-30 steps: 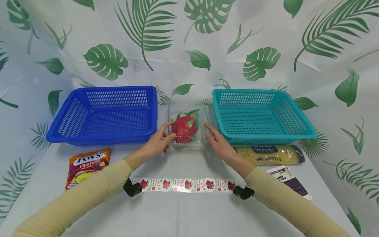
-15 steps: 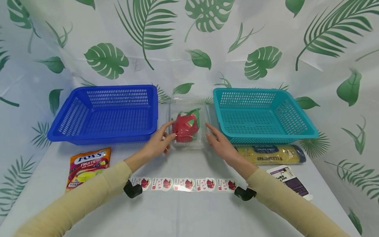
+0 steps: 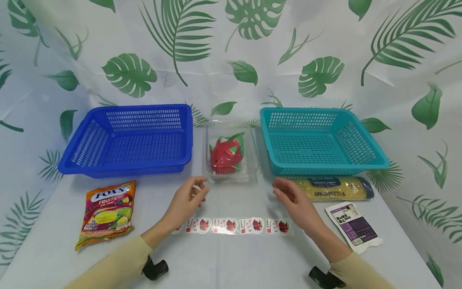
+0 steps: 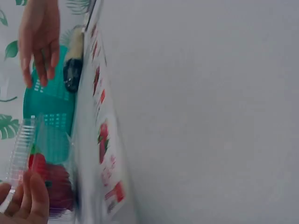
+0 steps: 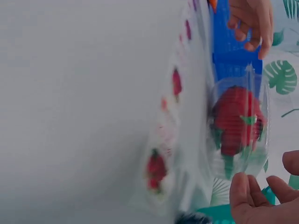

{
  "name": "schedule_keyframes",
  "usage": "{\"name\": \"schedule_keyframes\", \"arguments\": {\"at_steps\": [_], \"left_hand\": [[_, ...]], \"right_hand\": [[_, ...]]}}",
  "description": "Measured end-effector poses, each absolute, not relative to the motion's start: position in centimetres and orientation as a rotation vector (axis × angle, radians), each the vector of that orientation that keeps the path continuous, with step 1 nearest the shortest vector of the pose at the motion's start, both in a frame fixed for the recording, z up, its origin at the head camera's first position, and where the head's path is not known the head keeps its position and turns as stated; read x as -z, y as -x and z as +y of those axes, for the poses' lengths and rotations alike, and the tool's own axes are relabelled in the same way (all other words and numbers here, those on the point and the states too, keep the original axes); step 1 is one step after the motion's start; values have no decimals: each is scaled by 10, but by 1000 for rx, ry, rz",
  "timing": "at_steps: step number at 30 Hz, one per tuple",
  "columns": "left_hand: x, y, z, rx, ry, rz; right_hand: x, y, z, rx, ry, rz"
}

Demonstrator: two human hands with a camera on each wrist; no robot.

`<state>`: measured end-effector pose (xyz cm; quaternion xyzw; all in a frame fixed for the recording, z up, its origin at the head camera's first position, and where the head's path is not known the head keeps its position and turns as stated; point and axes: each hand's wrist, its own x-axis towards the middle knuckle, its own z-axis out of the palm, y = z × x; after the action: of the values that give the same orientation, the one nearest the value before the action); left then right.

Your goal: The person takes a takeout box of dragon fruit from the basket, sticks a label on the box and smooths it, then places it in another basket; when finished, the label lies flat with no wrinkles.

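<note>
A red dragon fruit with green tips (image 3: 225, 154) lies inside a clear plastic clamshell box (image 3: 250, 162) between the two baskets. Whether the lid is fastened, I cannot tell. My left hand (image 3: 185, 200) hovers in front of the box's near left corner, fingers loosely bent and holding nothing. To the right, my right hand (image 3: 297, 202) is held off the table near the spaghetti pack, its fingers relaxed and free of any object. Below and between the hands lies a strip of dragon fruit stickers (image 3: 231, 226); the left forearm side covers part of its left end.
A blue basket (image 3: 126, 166) stands at back left and a teal basket (image 3: 325, 165) at back right. A Fox's candy bag (image 3: 106, 212) lies left. On the right are a spaghetti pack (image 3: 332, 188) and a purple-and-white packet (image 3: 353, 226). A leaf-patterned cloth hangs behind.
Both hands have left the sides of the clear box and drawn back toward the body, spreading apart. The box with the dragon fruit stays in place.
</note>
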<state>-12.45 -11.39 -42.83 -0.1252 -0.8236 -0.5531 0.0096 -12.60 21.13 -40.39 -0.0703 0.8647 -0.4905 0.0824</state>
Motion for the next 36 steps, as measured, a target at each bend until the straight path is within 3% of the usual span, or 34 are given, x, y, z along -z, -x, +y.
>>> {"name": "schedule_keyframes", "arguments": {"at_steps": [7,10,20,28,36], "left_hand": [[441,101,-106,1492,962,-2648],[443,97,-99,1463,1095,-2661],[439,105,-70,1365,1264,-2812],[438,118,-29,996,1491,-2843],[439,127,-6,902,1467,-2908]], "right_hand": [[418,95,234,1180,229,2808],[423,88,240,1065,259,2840],[434,85,244,861,237,2857],[437,87,244,845,188,2836],[437,87,243,861,164,2827]]}}
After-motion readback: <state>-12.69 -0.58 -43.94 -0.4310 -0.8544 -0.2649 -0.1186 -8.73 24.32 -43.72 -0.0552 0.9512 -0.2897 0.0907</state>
